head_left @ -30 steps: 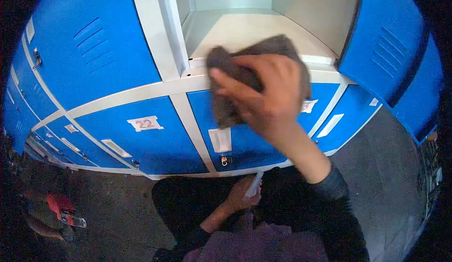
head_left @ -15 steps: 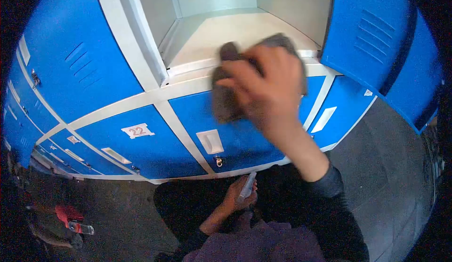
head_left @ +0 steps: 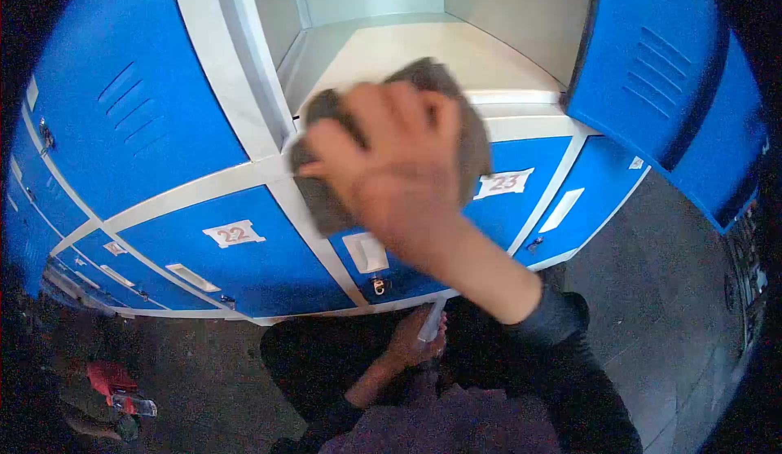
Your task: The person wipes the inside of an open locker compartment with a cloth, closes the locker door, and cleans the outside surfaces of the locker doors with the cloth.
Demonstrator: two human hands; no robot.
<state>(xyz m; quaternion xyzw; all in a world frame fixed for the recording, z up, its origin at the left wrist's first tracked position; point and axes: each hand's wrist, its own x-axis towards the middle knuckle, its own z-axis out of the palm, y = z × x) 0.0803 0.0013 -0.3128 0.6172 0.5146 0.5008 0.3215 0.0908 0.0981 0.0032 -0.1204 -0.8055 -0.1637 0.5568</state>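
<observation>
My right hand (head_left: 399,160) is closed on a dark grey-brown cloth (head_left: 472,140), its fingers bent over it. Hand and cloth are blurred, pressed against the front lip of an open locker compartment (head_left: 407,46) and covering the top of the door beneath. Low in front of my lap, my left hand (head_left: 411,340) is wrapped round a slim, pale, translucent object (head_left: 432,323) whose kind I cannot make out. Between the hands is a white recessed handle (head_left: 366,252) with a small lock (head_left: 378,285) below it.
An open blue locker door (head_left: 652,63) hangs at the right. Shut blue doors, including one labelled 22 (head_left: 234,234) and one labelled 23 (head_left: 505,182), surround the compartment. A red item (head_left: 110,376) with a clear part lies at the lower left above the dark floor (head_left: 204,364).
My right hand and the cloth have slid left along the compartment's front edge, uncovering the label 23. My left hand keeps its hold, almost unmoved. The view has shifted slightly.
</observation>
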